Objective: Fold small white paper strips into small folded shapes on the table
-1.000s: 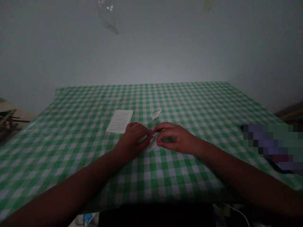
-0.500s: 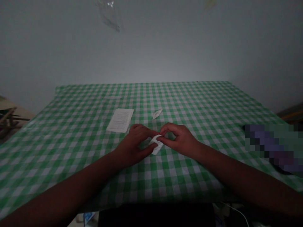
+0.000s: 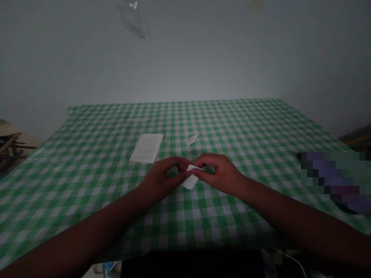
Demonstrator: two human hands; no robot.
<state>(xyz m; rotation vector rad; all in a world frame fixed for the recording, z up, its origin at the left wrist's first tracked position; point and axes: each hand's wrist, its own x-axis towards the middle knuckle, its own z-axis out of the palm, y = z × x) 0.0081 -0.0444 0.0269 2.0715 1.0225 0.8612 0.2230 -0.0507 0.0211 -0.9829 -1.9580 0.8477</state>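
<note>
A small folded piece of printed paper is pinched between my two hands, just over the near middle of the table. My left hand grips its left upper edge with thumb and fingers. From the other side, my right hand pinches the top, its thumb lying across the front face. The fingers behind the paper are partly hidden. Beyond the hands lies a small folded paper piece, pointed at both ends. A stack of printed paper sheets rests to the left, beyond my left hand.
A green and white checked cloth covers the table. At the right edge sits a dark, pixelated object. A clear plastic bag hangs on the wall behind. Below the near edge a white cable shows.
My left fingers have drawn in and curled at the paper's upper edge. The paper has turned slightly and shows more of its printed face. The stack and the small folded piece stay put.
</note>
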